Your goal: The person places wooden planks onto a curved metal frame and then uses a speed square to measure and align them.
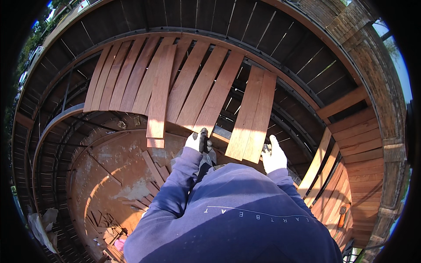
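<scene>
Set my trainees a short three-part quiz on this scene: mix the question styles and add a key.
1. True or false: the left hand and the right hand are both gloved.

2. What lies on the boards at the picture's right?
(a) a bucket
(b) an orange-handled tool
(c) a coil of rope

3. Fill in: the two planks whose lower ends show between the hands are nearer the ____ hand.

Key: 1. True. 2. b. 3. right.
</scene>
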A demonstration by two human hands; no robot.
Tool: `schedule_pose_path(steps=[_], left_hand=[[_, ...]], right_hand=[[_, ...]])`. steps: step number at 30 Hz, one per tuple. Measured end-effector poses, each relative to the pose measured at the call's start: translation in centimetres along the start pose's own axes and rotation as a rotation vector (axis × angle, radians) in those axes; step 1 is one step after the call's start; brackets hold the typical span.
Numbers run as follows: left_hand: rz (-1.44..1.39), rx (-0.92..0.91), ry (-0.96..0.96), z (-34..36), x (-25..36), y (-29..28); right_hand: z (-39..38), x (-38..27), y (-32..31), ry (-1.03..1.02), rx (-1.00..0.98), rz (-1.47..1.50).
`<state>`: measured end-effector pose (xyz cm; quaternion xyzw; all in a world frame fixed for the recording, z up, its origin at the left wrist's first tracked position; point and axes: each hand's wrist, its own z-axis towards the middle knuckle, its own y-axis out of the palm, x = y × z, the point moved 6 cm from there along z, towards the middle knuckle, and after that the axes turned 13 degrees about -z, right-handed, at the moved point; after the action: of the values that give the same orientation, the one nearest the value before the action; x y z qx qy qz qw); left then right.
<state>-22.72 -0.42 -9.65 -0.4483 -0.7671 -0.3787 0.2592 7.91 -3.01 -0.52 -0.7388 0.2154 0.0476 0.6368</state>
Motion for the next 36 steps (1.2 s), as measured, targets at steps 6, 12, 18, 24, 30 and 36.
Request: schedule_pose_path(steps=[6, 12, 18, 24, 30, 36], left_hand=[[0.012, -0.014, -0.004, 0.36, -0.21, -0.28], [-0.018, -0.036, 0.016, -0.12, 0.19, 0.06], [-0.035, -0.04, 0.033, -0.02, 0.05, -0.03], [-0.08, -0.037, 0.001, 0.14, -0.16, 0.11], [-0.075, 0.007, -0.022, -0.22, 0.08, 0.28], [-0.031, 0.007, -0.015, 0.26, -0.41, -0.07]], right_hand=[[-0.06, -0.27, -0.19, 0.011, -0.016, 0.003], [-0.04, -0.12, -0.03, -0.009, 0.001, 0.025], [0.17, 0.27, 0.35, -0.015, 0.01, 0.009], [0.24, 0.45, 0.62, -0.013, 0.01, 0.021], [0.16, -0.04, 0.36, -0.049, 0.045, 0.01], [0.28, -0.07, 0.28, -0.071, 0.065, -0.031]])
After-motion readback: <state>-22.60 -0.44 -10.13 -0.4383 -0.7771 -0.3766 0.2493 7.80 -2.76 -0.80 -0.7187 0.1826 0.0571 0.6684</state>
